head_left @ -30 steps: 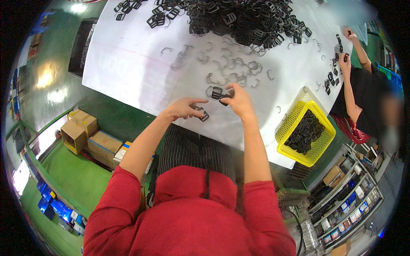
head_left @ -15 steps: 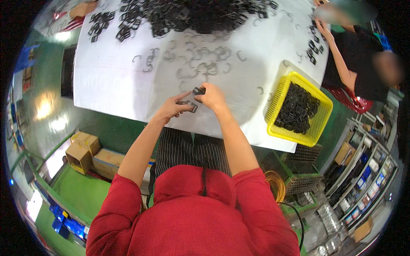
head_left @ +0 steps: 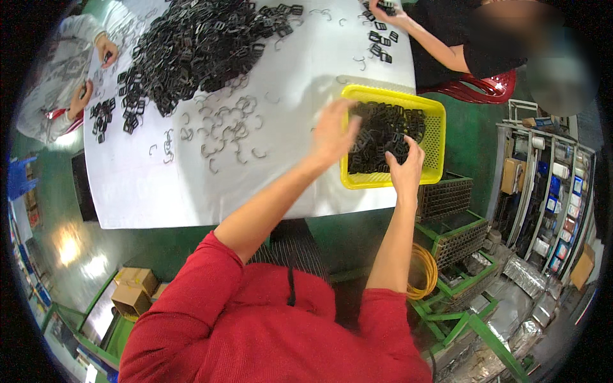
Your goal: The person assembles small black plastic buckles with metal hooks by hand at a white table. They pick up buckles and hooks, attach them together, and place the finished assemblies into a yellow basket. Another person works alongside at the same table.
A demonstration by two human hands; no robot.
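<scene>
My right hand (head_left: 407, 167) is over the yellow basket (head_left: 437, 137), its thumb and fingers curled round a black slotted buckle (head_left: 397, 148) just above the pile. Many similar black buckles (head_left: 377, 124) fill the basket. Smeared by motion, my left hand (head_left: 332, 135) is at the basket's left rim with thumb and fingers apart. I see nothing held in it. Thin curved trimmings (head_left: 231, 124) lie scattered on the white-covered table (head_left: 287, 185), left of my left hand.
A large heap of black buckles (head_left: 191, 51) covers the far left of the table. One co-worker's hands (head_left: 107, 51) are at the left edge; another's hand (head_left: 393, 16) is at the far right. Right of the table are a red chair (head_left: 488, 86), green-framed racks (head_left: 456, 236) and a coiled yellow hose (head_left: 424, 274).
Both hands have gone from the table's near middle, where they held black buckles, rightward to the basket. The view has shifted right, and a left co-worker's hands have come into sight.
</scene>
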